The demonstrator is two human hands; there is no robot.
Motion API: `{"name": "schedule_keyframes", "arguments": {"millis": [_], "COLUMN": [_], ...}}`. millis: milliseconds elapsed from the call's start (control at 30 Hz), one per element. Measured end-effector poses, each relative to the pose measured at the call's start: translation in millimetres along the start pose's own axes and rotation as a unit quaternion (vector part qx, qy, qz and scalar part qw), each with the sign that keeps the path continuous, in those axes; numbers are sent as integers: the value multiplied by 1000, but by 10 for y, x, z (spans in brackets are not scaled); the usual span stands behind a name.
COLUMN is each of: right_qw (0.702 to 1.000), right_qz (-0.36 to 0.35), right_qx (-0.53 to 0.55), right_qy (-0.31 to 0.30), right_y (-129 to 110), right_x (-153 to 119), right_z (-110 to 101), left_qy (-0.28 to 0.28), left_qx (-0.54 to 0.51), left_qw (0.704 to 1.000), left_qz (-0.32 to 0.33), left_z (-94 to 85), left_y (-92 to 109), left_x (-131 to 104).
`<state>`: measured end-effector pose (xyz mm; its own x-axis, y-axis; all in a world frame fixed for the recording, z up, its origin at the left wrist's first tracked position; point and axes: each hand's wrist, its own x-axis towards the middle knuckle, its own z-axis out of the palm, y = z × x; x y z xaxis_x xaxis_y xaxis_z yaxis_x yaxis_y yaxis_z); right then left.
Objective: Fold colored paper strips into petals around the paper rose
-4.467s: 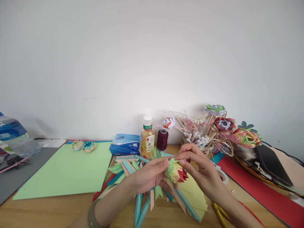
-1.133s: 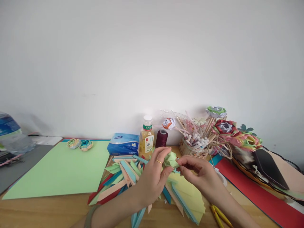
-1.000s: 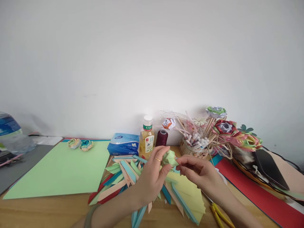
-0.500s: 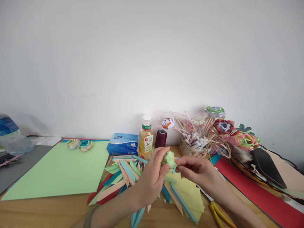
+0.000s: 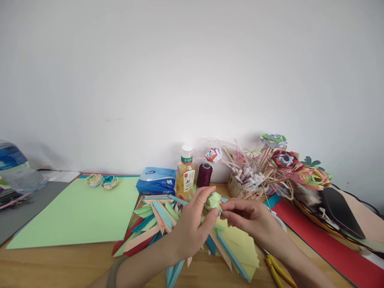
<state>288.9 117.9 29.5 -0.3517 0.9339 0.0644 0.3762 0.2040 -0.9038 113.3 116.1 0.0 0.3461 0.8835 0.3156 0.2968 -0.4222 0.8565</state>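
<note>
A folded paper flower (image 5: 213,201) in light green is held above the middle of the desk. My left hand (image 5: 196,224), with a ring on one finger, curls around its left side with the thumb in front. From the right, my right hand (image 5: 247,218) pinches the flower's edge between thumb and fingertips; the exact spot is partly hidden. Below and to the left of the hands lies a pile of folded paper strips (image 5: 150,232) in green, blue, peach and red. Yellow paper sheets (image 5: 240,244) lie under the right hand.
Behind stand a blue tissue pack (image 5: 156,181), a drink bottle (image 5: 186,172) and a maroon thread spool (image 5: 204,175). Two paper flowers (image 5: 109,182) rest on a green sheet (image 5: 78,216). Yellow-handled scissors (image 5: 274,272) lie at right, near a basket (image 5: 240,188) and paper flowers on sticks.
The flower has turned slightly in my left hand, and the left thumb has shifted a little up and right. My right hand still pinches the edge. The whole view has shifted slightly.
</note>
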Motion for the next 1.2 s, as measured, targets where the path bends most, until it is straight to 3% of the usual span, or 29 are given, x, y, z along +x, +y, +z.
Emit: {"name": "schedule_keyframes", "arguments": {"millis": [500,967,1200], "right_qw": [1000,998,1000], "right_qz": [7,-12,-3], "right_qx": [21,-40,-11], "right_qy": [-18,40,8], "right_y": [-16,-4,-21], "right_x": [2,-3,8], "right_z": [-13,53,34], "left_qy": [11,-1,7], "left_qx": [-14,9,6], "left_qw": [1000,1000,1000], "left_qz": [-1,3,3], "left_z": [-15,0,16], "left_y": [50,30,-10], "left_x": [-9,-17,-7]}}
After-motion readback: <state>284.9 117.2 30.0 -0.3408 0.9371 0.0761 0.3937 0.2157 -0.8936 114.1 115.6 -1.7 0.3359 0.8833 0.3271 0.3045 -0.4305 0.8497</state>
